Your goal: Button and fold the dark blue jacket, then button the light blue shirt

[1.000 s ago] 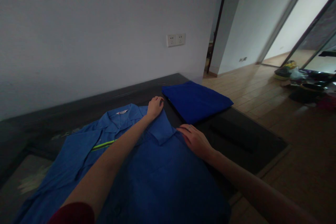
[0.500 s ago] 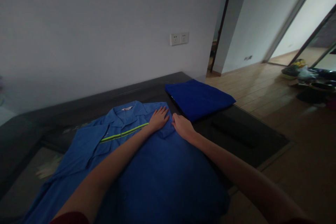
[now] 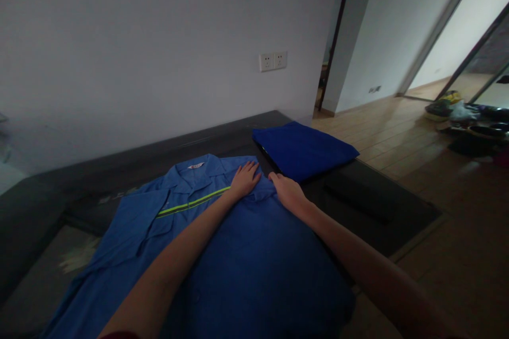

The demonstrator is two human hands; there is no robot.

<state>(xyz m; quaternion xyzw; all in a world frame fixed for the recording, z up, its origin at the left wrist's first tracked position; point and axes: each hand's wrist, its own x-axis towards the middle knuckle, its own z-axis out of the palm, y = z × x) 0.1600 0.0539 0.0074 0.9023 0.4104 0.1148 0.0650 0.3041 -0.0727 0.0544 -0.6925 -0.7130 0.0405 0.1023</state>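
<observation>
A blue work shirt (image 3: 246,243) with a collar, a neck label and a yellow-green and dark stripe lies spread in front of me. One sleeve is folded across its left side. My left hand (image 3: 245,180) rests flat near the shoulder on the right, fingers stretched out over the cloth. Just to the right of it, my right hand (image 3: 290,192) has its fingers closed on the shirt's edge at that shoulder. The fingertips and the pinched fabric are partly hidden. The lower part of the shirt runs toward me in shadow.
Beyond my right hand lies a folded darker-blue cloth (image 3: 306,148) on the dark tabletop (image 3: 234,135). A white wall with sockets (image 3: 273,61) stands behind. Wooden floor (image 3: 382,132) extends to the right, with bags and items (image 3: 461,111) farther off.
My right hand has moved slightly right with the shirt's edge, a little farther from my left hand. The whole view has shifted slightly; my left hand still lies flat.
</observation>
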